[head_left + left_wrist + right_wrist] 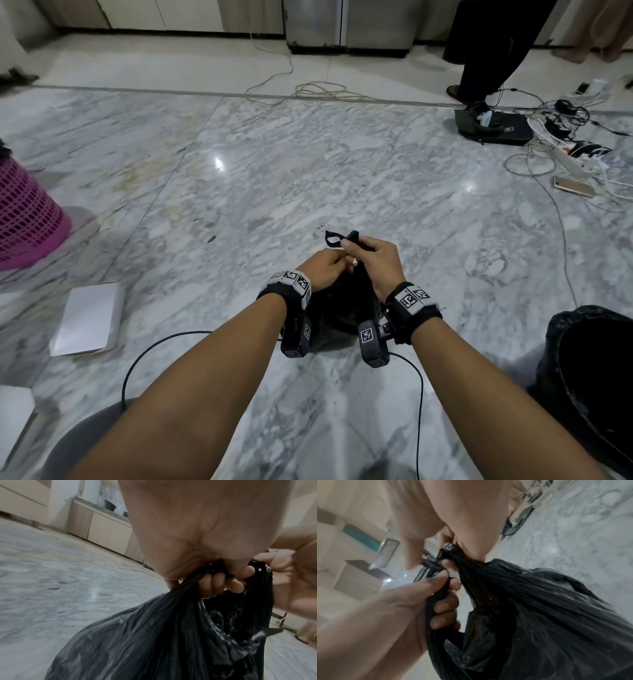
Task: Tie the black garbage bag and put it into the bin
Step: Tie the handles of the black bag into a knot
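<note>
The black garbage bag sits on the marble floor between my wrists, its mouth partly open. Both hands are above it, close together. My left hand curls its fingers round one gathered handle strip of the bag. My right hand grips the other twisted handle, and black handle loops stick out past its thumb. In the right wrist view my left hand holds its strip beside the bag. The bin, lined with black plastic, stands at my lower right.
A pink mesh basket stands at the left edge. White flat boxes lie on the floor to my left. Cables, a power strip and a phone clutter the far right, where a person's legs stand. My wrist cables trail back.
</note>
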